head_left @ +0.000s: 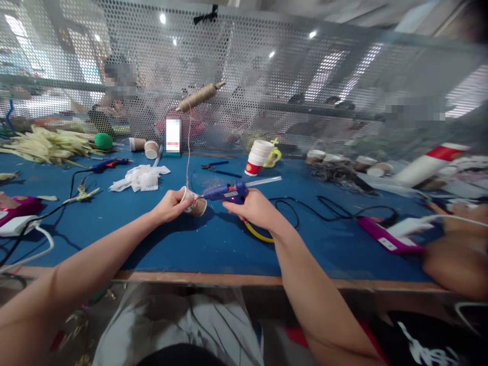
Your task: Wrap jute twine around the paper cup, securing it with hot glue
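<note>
My left hand point(171, 205) is closed round a small paper cup point(195, 204) partly wrapped in brown twine, held on its side just above the blue table point(213, 239). A strand of twine point(188, 147) runs up from the cup to a twine spool point(199, 96) hanging on the mesh screen. My right hand point(253, 207) grips a blue glue gun point(229, 192), with its nozzle pointing left at the cup and a clear glue stick sticking out behind.
A second blue glue gun point(110, 163), white gauze point(140, 177), pliers point(217, 166), stacked red-and-white cups point(260, 156), pale leaf strips point(48, 145) and black cables lie on the table. Another person's arm point(455, 262) rests at the right near a pink power strip point(383, 235).
</note>
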A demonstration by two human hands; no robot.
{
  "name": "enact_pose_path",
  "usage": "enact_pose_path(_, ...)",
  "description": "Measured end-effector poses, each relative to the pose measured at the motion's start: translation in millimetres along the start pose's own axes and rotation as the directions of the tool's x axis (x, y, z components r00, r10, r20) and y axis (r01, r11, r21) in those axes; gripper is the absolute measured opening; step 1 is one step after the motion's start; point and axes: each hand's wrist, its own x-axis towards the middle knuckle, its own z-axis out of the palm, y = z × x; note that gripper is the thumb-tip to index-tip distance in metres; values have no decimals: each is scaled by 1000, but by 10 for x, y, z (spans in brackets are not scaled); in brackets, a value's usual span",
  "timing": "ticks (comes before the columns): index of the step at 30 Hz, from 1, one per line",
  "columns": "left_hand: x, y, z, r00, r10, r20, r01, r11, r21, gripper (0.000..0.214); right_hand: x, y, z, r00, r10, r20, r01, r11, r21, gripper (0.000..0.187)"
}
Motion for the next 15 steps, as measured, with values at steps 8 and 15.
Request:
enact_pose_path(8, -11, 64, -3, 997, 78, 25, -79, 996, 51, 41, 50, 6, 21, 1000, 24, -15, -25, 998, -51, 25)
enact_pose_path(15, -7, 38, -7, 998, 63, 23, -65, 995, 69, 41, -4, 0, -11, 1000, 23, 19, -23, 1000, -8, 25)
